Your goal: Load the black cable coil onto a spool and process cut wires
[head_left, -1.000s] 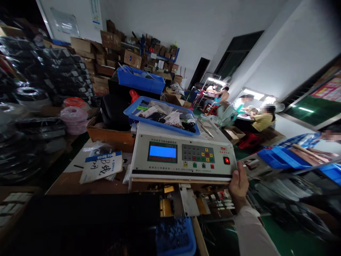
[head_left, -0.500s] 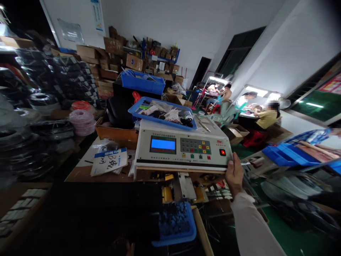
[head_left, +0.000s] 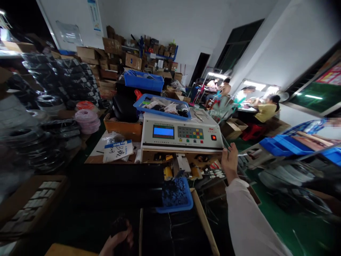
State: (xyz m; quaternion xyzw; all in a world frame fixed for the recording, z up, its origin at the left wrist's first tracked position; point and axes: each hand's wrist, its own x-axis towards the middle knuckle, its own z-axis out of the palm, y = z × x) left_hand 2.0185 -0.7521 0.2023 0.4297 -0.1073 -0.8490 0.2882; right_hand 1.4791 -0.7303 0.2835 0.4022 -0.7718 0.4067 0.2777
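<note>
A pale benchtop machine with a blue-lit screen, a keypad and a glowing red switch faces me. My right hand is beside its lower right corner, fingers apart and nothing in them; whether it touches the casing I cannot tell. Low in the view, my left hand has its fingers curled around something dark that is too dim to name. Under the machine's rollers, a blue tray holds many small black pieces.
A blue tray of odds and ends lies on the machine. Left of it are a notebook and wire coils. A carton of white blocks stands low left. Blue bins are at right; people sit behind.
The view has shifted, so the machine appears higher and smaller. My right hand's fingers have spread at the machine's corner. My left hand has come further into view at the bottom.
</note>
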